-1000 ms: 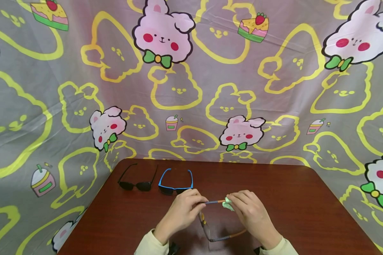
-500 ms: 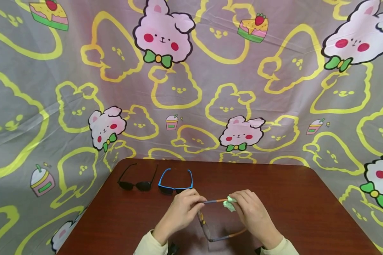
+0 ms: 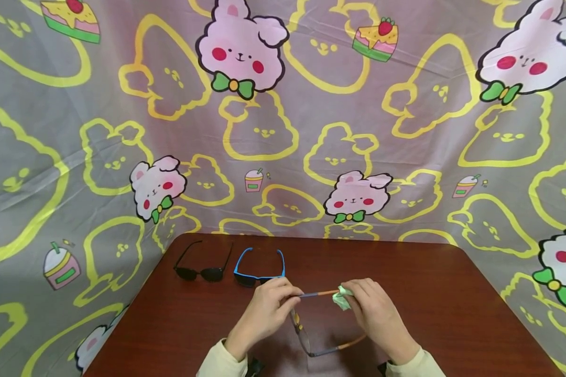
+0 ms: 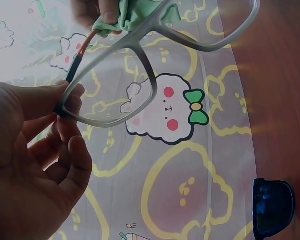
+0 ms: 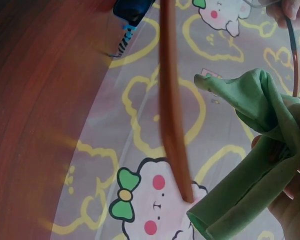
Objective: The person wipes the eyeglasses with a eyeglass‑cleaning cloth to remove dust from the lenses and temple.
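My left hand pinches a pair of eyeglasses between thumb and fingers, at the hinge corner of one lens. The frame looks translucent grey, and its temples run from dark blue-grey to orange-brown. In my right hand is a light green cloth, folded around the tip end of the upper temple. That tip is hidden inside the cloth and fingers. The other temple stretches free below, crossing the right wrist view. The glasses are held up in front of me, lenses toward the left hand.
Black sunglasses lie with temples spread at the back left of the dark red-brown table. Beside them are blue-framed sunglasses, partly covered by my left hand in the head view. A patterned cloth curtain surrounds the table's back and sides.
My right hand and the cloth have slid slightly to the right along the upper temple, showing more of its orange part. My left hand keeps its pinch and has risen slightly.
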Demonstrator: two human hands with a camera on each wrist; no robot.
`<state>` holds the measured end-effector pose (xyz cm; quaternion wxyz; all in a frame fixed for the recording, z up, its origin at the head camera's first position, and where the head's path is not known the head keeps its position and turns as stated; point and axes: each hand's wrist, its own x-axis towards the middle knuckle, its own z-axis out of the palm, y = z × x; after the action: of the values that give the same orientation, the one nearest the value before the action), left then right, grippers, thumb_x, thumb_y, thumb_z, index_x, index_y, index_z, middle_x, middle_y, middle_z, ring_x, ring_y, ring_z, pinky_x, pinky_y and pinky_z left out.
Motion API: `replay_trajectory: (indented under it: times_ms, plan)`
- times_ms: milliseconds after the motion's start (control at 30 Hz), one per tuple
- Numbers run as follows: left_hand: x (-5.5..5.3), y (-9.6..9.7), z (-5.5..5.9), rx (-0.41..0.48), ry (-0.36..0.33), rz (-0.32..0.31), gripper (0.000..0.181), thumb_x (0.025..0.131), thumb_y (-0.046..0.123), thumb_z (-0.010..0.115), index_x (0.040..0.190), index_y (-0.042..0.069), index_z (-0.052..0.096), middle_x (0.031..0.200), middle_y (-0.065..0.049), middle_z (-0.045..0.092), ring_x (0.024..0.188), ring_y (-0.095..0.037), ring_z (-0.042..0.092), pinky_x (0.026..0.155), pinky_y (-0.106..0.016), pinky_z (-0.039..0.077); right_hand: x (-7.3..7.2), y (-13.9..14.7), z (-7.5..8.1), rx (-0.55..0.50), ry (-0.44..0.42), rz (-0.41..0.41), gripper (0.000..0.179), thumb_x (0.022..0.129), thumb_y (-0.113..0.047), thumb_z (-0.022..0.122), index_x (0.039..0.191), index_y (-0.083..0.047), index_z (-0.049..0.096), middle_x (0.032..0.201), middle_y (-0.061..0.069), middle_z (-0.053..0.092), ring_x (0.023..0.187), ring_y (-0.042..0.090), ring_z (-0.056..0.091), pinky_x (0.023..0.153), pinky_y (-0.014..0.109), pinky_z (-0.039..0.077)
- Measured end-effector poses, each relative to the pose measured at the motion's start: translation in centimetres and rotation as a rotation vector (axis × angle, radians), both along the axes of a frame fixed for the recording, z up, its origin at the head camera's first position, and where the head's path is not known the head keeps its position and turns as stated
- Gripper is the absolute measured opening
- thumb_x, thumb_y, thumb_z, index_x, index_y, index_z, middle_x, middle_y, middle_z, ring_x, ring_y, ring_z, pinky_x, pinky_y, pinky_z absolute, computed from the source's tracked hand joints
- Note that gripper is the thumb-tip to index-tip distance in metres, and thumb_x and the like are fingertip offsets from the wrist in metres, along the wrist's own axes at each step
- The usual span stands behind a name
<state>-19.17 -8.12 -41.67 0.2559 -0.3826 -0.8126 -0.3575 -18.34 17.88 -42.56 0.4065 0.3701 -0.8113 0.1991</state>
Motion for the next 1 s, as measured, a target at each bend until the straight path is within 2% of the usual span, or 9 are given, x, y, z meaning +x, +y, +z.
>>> replay_trajectory:
  times_ms: [367,700,867,1000]
  plan:
    - [-0.1,-0.3,-0.1,-0.004,0.002,0.019,0.012,0.078,0.005,0.074,0.087,0.015,0.072,0.077,0.014,0.056,0.068,0.000,0.045,0.060,-0.010,0.035,-0.1,0.9,0.2,-0.003,-0.031,-0.048,0.037,0.101,-0.030,0.042,0.102,-0.002,0.065,0.096,0.002,0.064,0.084,0.018,0.059,0.074,0.030,0.043]
    - [-0.3,-0.7,0.2,-0.009,-0.020,0.041,0.013,0.079,0.007,0.074,0.088,0.016,0.072,0.079,0.015,0.058,0.066,0.000,0.044,0.059,-0.015,0.037,-0.3,1.9,0.6,-0.016,-0.060,-0.074,0.037,0.101,-0.031,0.042,0.103,-0.002,0.065,0.096,0.002,0.064,0.084,0.017,0.058,0.075,0.029,0.042]
    - [-0.2,-0.9,0.3,-0.016,-0.044,0.049,0.012,0.080,0.008,0.073,0.088,0.017,0.073,0.080,0.016,0.058,0.067,0.000,0.044,0.059,-0.016,0.037,-0.3,2.1,0.7,-0.021,-0.049,-0.080,0.036,0.101,-0.030,0.043,0.102,-0.002,0.065,0.095,0.002,0.064,0.083,0.018,0.058,0.075,0.030,0.043]
    - [0.0,-1.8,0.3,-0.008,-0.059,0.083,0.013,0.080,0.007,0.073,0.088,0.017,0.072,0.081,0.016,0.057,0.068,0.000,0.045,0.059,-0.017,0.039,-0.1,2.6,0.8,-0.075,-0.018,-0.133,0.038,0.101,-0.032,0.042,0.101,-0.001,0.065,0.093,0.004,0.063,0.082,0.020,0.058,0.072,0.031,0.045]
